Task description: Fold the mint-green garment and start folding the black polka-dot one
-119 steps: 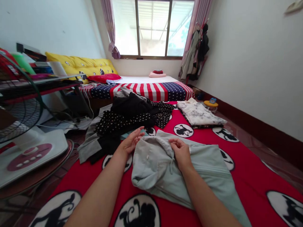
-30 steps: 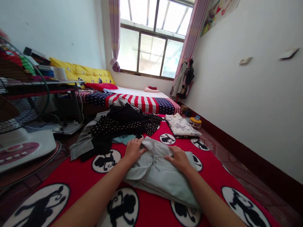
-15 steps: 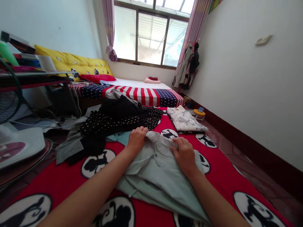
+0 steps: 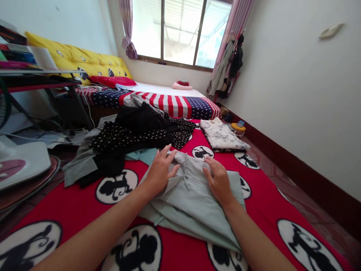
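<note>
While lying flat, fingers spread, left hand (image 4: 160, 170) and right hand (image 4: 218, 181) press the soft folded garment (image 4: 191, 201).

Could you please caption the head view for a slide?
Left hand and right hand flat on pale green garment, on red blanket.

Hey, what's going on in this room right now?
A person has both hands pressed flat on a pale green garment that lies partly folded on a red blanket. The left hand rests by the collar and the right hand beside it, with the fingers spread. A heap of dark clothes lies just beyond, and a folded floral garment lies farther right.
</note>
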`<state>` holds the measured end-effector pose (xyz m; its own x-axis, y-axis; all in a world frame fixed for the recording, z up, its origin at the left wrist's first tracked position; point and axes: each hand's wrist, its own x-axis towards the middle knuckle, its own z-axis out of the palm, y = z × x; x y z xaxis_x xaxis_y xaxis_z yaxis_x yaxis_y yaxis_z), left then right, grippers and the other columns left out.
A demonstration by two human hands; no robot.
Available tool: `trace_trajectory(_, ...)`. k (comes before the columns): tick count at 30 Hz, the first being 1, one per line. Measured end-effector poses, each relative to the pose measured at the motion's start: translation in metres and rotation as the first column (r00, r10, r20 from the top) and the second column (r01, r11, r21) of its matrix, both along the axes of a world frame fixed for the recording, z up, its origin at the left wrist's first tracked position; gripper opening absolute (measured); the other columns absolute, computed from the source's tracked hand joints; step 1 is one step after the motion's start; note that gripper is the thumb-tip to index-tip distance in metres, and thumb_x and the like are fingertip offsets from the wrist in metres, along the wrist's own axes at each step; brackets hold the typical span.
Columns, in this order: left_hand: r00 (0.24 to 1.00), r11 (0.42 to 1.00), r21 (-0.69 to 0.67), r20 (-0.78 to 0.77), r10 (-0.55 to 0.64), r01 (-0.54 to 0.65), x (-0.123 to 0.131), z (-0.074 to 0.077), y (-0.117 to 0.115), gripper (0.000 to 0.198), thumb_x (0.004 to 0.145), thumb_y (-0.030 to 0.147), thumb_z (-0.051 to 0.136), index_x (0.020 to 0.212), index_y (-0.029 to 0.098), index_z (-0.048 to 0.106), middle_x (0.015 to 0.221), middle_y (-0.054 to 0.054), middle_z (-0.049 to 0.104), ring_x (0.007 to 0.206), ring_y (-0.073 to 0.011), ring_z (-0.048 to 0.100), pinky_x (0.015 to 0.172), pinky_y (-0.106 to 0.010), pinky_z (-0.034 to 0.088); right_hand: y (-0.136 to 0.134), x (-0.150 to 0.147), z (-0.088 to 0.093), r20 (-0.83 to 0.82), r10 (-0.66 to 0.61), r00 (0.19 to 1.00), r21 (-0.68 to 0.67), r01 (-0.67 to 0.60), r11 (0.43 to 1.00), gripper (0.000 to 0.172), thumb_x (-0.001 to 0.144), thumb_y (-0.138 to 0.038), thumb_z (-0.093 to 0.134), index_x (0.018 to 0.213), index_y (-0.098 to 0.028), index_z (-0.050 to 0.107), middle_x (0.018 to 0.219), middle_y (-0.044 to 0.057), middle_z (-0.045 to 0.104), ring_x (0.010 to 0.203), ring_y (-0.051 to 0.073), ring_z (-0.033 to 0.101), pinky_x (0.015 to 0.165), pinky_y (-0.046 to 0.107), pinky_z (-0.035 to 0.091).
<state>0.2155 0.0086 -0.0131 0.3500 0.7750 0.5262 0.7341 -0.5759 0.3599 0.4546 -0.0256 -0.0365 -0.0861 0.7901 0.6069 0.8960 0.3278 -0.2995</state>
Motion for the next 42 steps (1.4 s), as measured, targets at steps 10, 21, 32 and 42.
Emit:
trace_trajectory(10, 0.917, 0.96, -0.103, 0.338, -0.212, 0.26, -0.007, -0.018, -0.064, 0.025, 0.094, 0.031, 0.047, 0.105, 0.021, 0.067, 0.114, -0.008, 0.062, 0.109, -0.0197, 0.057, 0.097, -0.034, 0.045, -0.024, -0.031, 0.025, -0.047, 0.093, 0.995, -0.069, -0.096, 0.993, 0.025, 0.092, -0.034, 0.048, 0.079, -0.019, 0.064, 0.081, 0.005, 0.065, 0.075, 0.016, 0.058, 0.071, 0.028, 0.042)
trace_trajectory(21, 0.987, 0.98, -0.14, -0.067, -0.149, 0.138, 0.007, -0.023, -0.052, 0.061, 0.084, 0.009, 0.044, 0.14, 0.032, 0.043, 0.126, -0.004, 0.058, 0.11, -0.0241, 0.054, 0.097, -0.041, 0.042, -0.033, -0.076, 0.015, -0.023, -0.111, 0.994, -0.354, 0.096, 0.93, 0.016, 0.083, -0.03, 0.056, 0.071, -0.02, 0.061, 0.069, 0.001, 0.065, 0.062, 0.015, 0.054, 0.058, 0.026, 0.028)
trace_trajectory(32, 0.966, 0.989, -0.149, -0.253, -0.057, 0.02, 0.014, -0.03, -0.052, 0.05, 0.084, 0.016, 0.044, 0.132, 0.028, 0.055, 0.134, -0.009, 0.054, 0.114, -0.0295, 0.051, 0.091, -0.045, 0.043, -0.049, -0.043, 0.035, -0.066, -0.134, 0.989, -0.442, 0.091, 0.892, 0.034, 0.081, -0.031, 0.051, 0.049, -0.019, 0.054, 0.051, -0.002, 0.055, 0.055, 0.012, 0.047, 0.054, 0.025, 0.024)
trace_trajectory(42, 0.994, 0.995, -0.072, 0.09, -0.061, 0.067, 0.006, -0.023, -0.059, 0.041, 0.085, 0.009, 0.044, 0.121, 0.022, 0.058, 0.118, -0.008, 0.06, 0.106, -0.0217, 0.055, 0.092, -0.035, 0.044, -0.062, -0.016, 0.052, 0.266, -0.257, 0.929, -0.204, 0.315, 0.927, 0.016, 0.079, -0.037, 0.059, 0.078, -0.023, 0.068, 0.083, 0.006, 0.066, 0.074, 0.02, 0.058, 0.06, 0.028, 0.032)
